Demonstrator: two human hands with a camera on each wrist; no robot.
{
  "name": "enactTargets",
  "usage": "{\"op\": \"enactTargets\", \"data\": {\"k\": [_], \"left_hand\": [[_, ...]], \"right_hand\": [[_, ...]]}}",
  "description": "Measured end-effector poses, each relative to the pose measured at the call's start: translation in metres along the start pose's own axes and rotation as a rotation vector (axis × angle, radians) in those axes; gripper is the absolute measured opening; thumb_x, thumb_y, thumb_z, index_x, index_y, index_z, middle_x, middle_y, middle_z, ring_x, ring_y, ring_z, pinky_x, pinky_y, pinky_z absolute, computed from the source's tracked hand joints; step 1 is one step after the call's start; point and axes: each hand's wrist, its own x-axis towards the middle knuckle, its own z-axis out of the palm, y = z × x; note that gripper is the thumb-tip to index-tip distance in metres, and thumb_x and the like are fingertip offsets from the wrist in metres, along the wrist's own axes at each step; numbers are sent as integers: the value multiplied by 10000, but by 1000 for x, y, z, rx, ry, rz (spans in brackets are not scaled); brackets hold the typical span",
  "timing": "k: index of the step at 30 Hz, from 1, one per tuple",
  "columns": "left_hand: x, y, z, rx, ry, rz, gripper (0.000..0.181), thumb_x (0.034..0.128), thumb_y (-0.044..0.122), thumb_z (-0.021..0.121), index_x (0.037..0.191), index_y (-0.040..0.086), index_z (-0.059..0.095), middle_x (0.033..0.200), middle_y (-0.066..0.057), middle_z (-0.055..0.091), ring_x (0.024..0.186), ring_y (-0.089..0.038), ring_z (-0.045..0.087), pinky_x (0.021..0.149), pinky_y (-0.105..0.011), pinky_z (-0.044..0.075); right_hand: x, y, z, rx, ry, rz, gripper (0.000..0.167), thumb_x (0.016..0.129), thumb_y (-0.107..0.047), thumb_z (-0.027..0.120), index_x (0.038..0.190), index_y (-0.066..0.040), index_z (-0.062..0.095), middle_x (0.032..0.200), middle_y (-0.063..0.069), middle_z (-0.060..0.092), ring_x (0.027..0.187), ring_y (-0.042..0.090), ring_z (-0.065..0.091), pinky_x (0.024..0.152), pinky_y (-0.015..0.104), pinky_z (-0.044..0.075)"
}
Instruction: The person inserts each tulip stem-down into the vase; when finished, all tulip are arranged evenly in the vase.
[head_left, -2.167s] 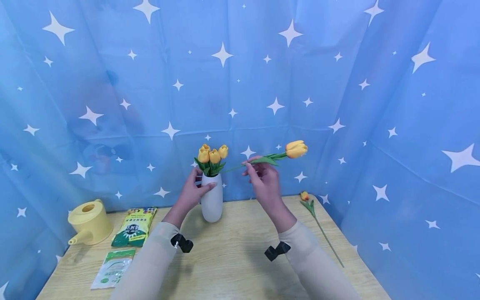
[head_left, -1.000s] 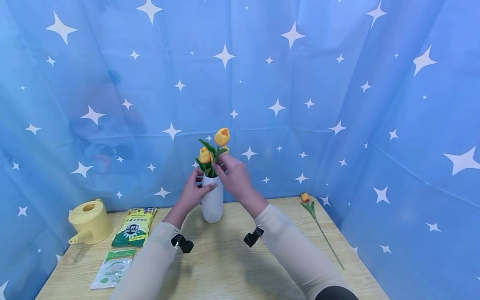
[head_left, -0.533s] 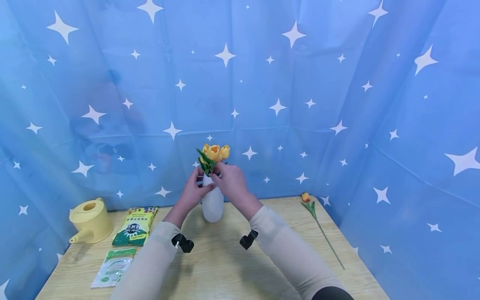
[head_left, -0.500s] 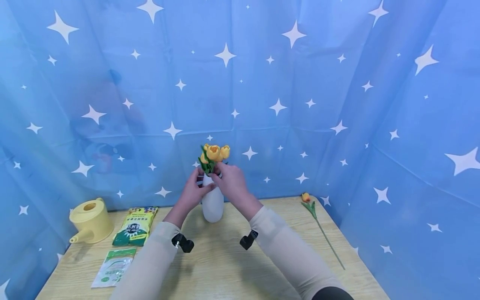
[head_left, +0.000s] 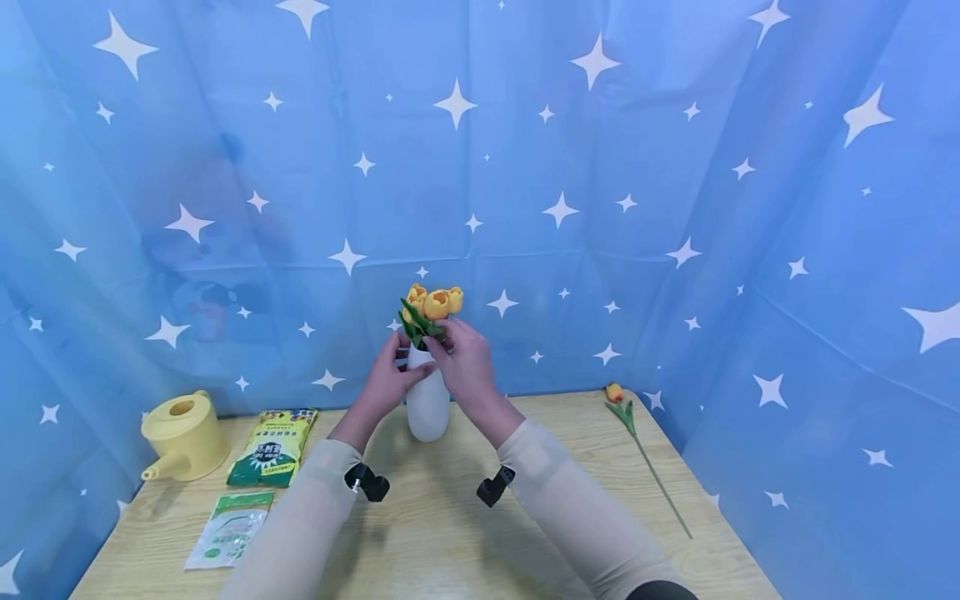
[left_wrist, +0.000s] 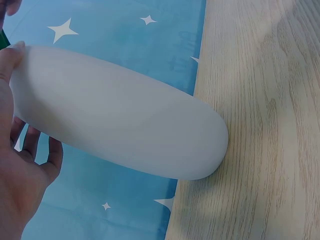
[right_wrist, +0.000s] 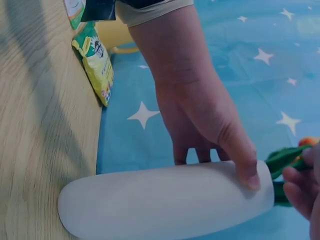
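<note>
A white vase (head_left: 428, 404) stands upright near the table's back edge with several yellow tulips (head_left: 437, 304) in its mouth. My left hand (head_left: 386, 379) grips the vase near the rim, thumb across the front and fingers behind. In the left wrist view the vase (left_wrist: 120, 112) lies across the picture with that hand (left_wrist: 22, 175) at its upper end. Just above the rim, my right hand (head_left: 467, 358) pinches a tulip among the green leaves (head_left: 420, 325). Its fingers (right_wrist: 300, 192) show at the right edge of the right wrist view; the pinched part is mostly hidden.
One more tulip (head_left: 649, 458) lies along the table's right side. On the left stand a yellow watering can (head_left: 186, 437), a yellow-green bag (head_left: 272, 448) and a white-green packet (head_left: 231, 529). A blue star-patterned curtain (head_left: 525, 167) hangs behind the table (head_left: 435, 533).
My right hand has brought a tulip from the right over to the vase and lowered it in among the others. Lately that hand rose slightly at the leaves. The left hand has kept its grip.
</note>
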Motion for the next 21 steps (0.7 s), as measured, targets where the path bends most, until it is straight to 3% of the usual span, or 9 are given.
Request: {"op": "enactTargets", "data": {"k": [4, 10, 13, 16, 21], "left_hand": [[0, 0, -1, -13, -4, 4, 462, 990, 278, 857, 1236, 136, 493, 1415, -122, 579, 1338, -352, 559, 1056, -592, 558], [-1, 0, -1, -16, -6, 10, 450, 1007, 244, 844, 1249, 104, 491, 1419, -127, 568, 1324, -361, 558, 1035, -596, 561], [-1, 0, -1, -9, -6, 3, 461, 1008, 254, 845, 1258, 97, 491, 1430, -126, 562, 1335, -356, 551, 1059, -599, 547], [-1, 0, 0, -6, -9, -7, 484, 1002, 284, 857, 1272, 104, 498, 1428, -132, 566, 1338, -354, 556, 1073, -601, 542], [0, 1, 0, -14, -8, -9, 497, 992, 293, 868, 1282, 116, 505, 1423, -137, 574, 1344, -358, 557, 1075, -606, 543]], "right_hand": [[0, 1, 4, -109, -14, 15, 209, 1045, -164, 803, 1225, -62, 774, 1126, 85, 811, 888, 222, 774, 780, 364, 650], [2, 0, 6, -248, -110, 52, 188, 1054, -230, 799, 1183, -93, 795, 1031, 65, 818, 880, 220, 768, 729, 370, 630], [1, 1, 6, -202, -117, 90, 181, 1062, -247, 788, 1170, -101, 787, 1001, 51, 807, 799, 193, 737, 664, 344, 601], [-1, 2, 6, -107, -69, 113, 164, 1058, -220, 793, 1166, -97, 784, 998, 39, 804, 745, 156, 706, 630, 307, 582], [-4, 5, 10, -60, 0, 83, 119, 1054, -202, 797, 1124, -106, 794, 988, 24, 809, 741, 130, 693, 631, 277, 575]]}}
